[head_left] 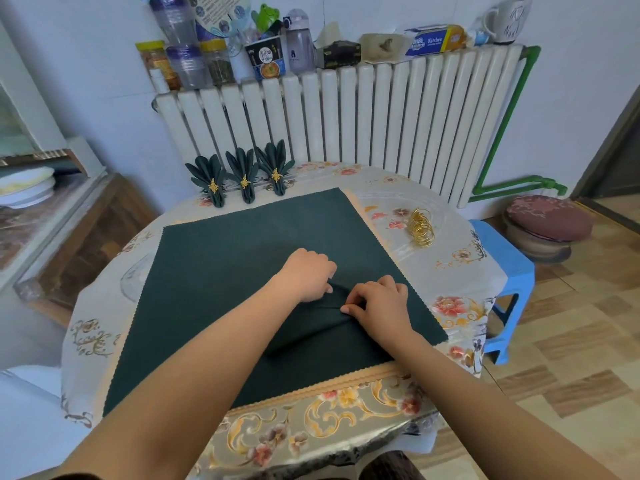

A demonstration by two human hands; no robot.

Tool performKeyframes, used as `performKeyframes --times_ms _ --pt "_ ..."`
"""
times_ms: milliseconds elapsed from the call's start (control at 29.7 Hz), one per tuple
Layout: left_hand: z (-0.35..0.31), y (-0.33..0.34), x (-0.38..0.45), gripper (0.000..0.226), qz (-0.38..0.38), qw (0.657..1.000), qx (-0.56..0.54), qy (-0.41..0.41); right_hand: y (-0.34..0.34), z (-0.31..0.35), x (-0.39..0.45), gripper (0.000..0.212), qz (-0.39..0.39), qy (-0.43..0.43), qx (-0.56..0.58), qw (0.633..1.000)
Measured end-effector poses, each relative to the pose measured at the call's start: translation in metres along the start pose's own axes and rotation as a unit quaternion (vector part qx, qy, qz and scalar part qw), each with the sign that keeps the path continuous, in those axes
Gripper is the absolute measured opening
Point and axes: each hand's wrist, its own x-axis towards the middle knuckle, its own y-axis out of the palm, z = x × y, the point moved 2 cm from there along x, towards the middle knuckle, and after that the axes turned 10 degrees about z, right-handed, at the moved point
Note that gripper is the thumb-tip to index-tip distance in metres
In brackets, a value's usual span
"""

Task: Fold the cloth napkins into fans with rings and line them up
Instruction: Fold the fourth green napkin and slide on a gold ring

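a round bench (104, 341) under a grey flowered oilcloth carries a large dark green napkin (225, 271) spread flat over its middle, one corner toward the far edge and one reaching the near edge. three folded fan napkins (242, 174), each with a gold ring, stand in a row along the far left edge. a heap of gold rings (420, 226) lies near the right edge, apart from the napkin.

— What stood top center of the frame?
— A white radiator (346, 112), jars (187, 60) and a mug (509, 19) lining its top.
— And lower right?
— A blue stool (502, 268).
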Motion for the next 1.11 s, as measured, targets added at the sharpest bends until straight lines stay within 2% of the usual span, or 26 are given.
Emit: performKeyframes --times_ms 101,269,370,438,606,808,876,943,1044,1111 --pt "-0.006 0.012 -0.021 0.024 -0.072 0.997 0.007 -0.035 0.001 0.002 -0.002 0.026 -0.022 0.008 -0.012 1.000" --pt "-0.013 0.048 -0.047 0.032 -0.125 0.985 -0.075 -0.088 0.001 0.006 -0.006 0.045 -0.029 0.003 -0.039 0.999" --pt "-0.015 0.067 -0.054 0.035 -0.151 0.968 -0.185 -0.081 0.004 0.009 -0.006 0.031 -0.039 -0.017 -0.101 0.994" --pt "-0.017 0.076 -0.056 0.037 -0.175 0.956 -0.218 -0.084 0.007 0.010 -0.008 0.022 -0.059 -0.026 -0.098 0.993" --pt "-0.023 0.081 -0.064 0.033 -0.266 0.931 -0.228 -0.100 0.009 0.010 -0.004 0.008 -0.066 -0.062 -0.076 0.993" --pt "-0.018 0.075 -0.071 0.040 -0.289 0.930 -0.215 -0.069 0.008 0.003 -0.001 0.009 -0.024 -0.150 -0.115 0.982" --pt "-0.010 0.074 -0.070 0.040 -0.269 0.941 -0.201 -0.048 0.004 0.000 -0.001 0.014 -0.022 -0.170 -0.111 0.979" --pt "0.000 0.070 -0.068 0.034 -0.185 0.956 -0.225 -0.026 -0.002 -0.001 -0.002 0.012 -0.017 -0.182 -0.100 0.978" --pt "0.012 0.061 -0.063 0.033 -0.076 0.951 -0.299 -0.032 -0.014 0.006 -0.001 0.002 0.036 -0.197 -0.126 0.972" --pt "0.017 0.053 -0.059 0.033 -0.035 0.943 -0.328 -0.037 -0.020 0.010 0.005 0.016 0.087 -0.187 -0.138 0.969"
